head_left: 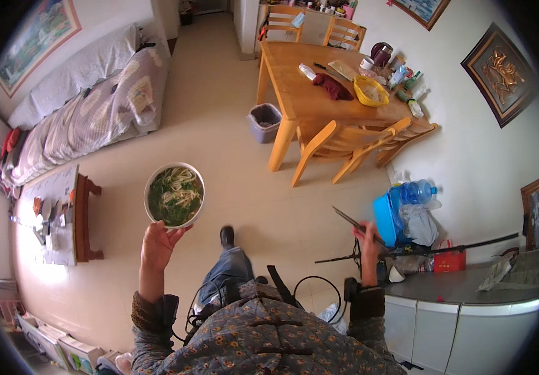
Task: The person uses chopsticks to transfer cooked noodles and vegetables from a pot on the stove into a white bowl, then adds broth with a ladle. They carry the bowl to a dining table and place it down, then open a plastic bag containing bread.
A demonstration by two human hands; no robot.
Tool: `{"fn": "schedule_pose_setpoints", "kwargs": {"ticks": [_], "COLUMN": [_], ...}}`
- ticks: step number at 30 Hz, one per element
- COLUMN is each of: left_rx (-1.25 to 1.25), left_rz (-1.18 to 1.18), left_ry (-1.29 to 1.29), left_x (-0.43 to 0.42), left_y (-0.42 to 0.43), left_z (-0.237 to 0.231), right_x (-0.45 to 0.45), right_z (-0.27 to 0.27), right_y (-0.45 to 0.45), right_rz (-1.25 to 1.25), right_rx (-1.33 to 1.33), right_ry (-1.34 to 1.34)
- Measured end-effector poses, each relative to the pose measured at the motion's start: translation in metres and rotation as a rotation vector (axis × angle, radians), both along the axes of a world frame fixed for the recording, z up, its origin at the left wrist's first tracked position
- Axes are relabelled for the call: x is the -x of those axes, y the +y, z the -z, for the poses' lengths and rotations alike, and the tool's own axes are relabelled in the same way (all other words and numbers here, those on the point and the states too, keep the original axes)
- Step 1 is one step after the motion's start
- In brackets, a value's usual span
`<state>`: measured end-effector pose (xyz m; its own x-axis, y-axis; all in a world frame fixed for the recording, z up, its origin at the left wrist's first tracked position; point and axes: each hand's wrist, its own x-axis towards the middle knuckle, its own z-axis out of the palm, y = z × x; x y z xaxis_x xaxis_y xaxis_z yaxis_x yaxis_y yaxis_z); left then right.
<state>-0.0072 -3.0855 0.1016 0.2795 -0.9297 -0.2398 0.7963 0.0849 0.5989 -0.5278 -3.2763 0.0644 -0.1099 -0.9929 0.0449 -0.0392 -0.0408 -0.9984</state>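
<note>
A white bowl rests in my left hand, whose thumb lies at its near rim with the fingers underneath. Inside it is soup with pale enoki mushrooms and dark leafy greens. My right hand, off to the right, is closed around a pair of dark chopsticks that point away to the upper left. Open floor lies between the two hands, where one of my shoes shows mid-stride.
Ahead stands a wooden dining table with wooden chairs and a waste bin beside it. A coffee table and a covered sofa are at left. Along the right are a blue tub, a water jug and white cabinets.
</note>
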Motion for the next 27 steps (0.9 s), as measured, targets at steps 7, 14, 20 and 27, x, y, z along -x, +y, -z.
{"fn": "schedule_pose_setpoints", "kwargs": {"ticks": [7,14,20,27], "left_rx": [-0.053,-0.04,0.003,-0.066], "left_rz": [0.154,0.334,0.456,0.645], "left_ry": [-0.052,-0.12,-0.13,-0.106], "left_x": [-0.056,-0.098,-0.115,-0.131], "left_y": [-0.214,-0.428,-0.609,-0.807], "left_z": [0.01,0.015,0.034,0.053], "right_x": [-0.125,-0.146,-0.153,-0.178], "right_z": [-0.013,-0.016,0.003,0.019], "right_y": [-0.176,-0.28,-0.367,-0.49], "right_rz": [-0.042,0.188,0.347,0.491], "right_rx": [0.108,-0.084,-0.123,-0.198], "right_ry": [0.07,0.063,-0.067,-0.131]}}
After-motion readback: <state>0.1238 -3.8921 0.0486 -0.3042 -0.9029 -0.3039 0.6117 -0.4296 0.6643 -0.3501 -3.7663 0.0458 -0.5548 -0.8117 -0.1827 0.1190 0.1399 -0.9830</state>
